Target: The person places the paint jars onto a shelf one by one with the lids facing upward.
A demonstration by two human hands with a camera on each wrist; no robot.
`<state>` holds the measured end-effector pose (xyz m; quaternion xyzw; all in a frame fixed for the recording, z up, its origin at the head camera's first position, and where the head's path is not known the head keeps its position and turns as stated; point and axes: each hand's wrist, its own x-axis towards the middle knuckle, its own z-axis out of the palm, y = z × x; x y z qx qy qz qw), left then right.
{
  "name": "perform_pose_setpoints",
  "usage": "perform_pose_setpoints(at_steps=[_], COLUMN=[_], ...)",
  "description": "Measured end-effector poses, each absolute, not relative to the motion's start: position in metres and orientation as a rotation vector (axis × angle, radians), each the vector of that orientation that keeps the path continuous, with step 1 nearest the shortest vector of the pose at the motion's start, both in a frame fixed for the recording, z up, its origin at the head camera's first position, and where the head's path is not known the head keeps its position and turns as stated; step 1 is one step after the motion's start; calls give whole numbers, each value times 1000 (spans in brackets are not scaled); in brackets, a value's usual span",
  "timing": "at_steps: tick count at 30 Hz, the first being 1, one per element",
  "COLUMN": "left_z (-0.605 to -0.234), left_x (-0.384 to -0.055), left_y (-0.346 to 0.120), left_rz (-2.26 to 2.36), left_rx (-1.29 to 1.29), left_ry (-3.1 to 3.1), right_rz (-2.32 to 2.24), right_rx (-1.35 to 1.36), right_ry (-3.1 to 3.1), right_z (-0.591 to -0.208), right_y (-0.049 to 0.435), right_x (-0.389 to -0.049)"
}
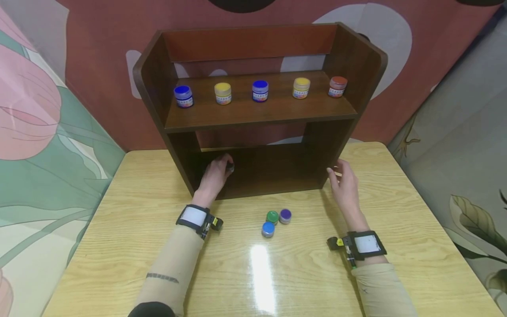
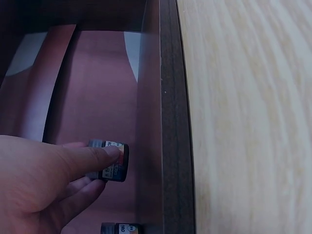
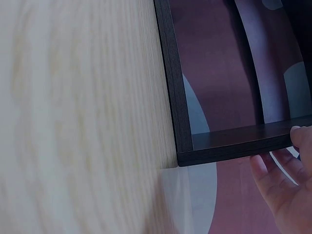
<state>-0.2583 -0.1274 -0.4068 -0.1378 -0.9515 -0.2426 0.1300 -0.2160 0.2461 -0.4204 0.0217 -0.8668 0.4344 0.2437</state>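
Note:
My left hand (image 1: 215, 176) reaches into the lower compartment of a dark brown wooden shelf (image 1: 269, 189), near its left side. Between thumb and fingers it pinches a small dark paint jar (image 2: 114, 162) with a printed label. Part of another labelled paint jar (image 2: 127, 228) shows at the bottom edge of the left wrist view. At the shelf's right side panel (image 3: 234, 152), my right hand (image 1: 344, 185) grips the edge, thumb on the front and fingers along the outside. On the table lie a green-lidded jar (image 1: 272, 216), a purple-lidded jar (image 1: 285, 215) and a blue-lidded jar (image 1: 268, 229).
Along the upper board (image 1: 241, 114) several paint jars stand spaced in a row, with blue, yellow and red lids, among them a red jar (image 1: 337, 86). The shelf stands on a light wooden table (image 1: 119, 246), against a patterned wall covering (image 1: 103, 79).

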Motion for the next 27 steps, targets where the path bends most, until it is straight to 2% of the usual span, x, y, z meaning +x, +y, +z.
perform_pose_setpoints(at_steps=[27], left_z=[-415], left_x=[-264], left_y=[-128], left_rz=[-702], left_rx=[-369], left_ry=[-2808], right_rz=[1188], right_rx=[66], right_ry=[-2366], right_z=[-422], right_y=[247], right_x=[-217])
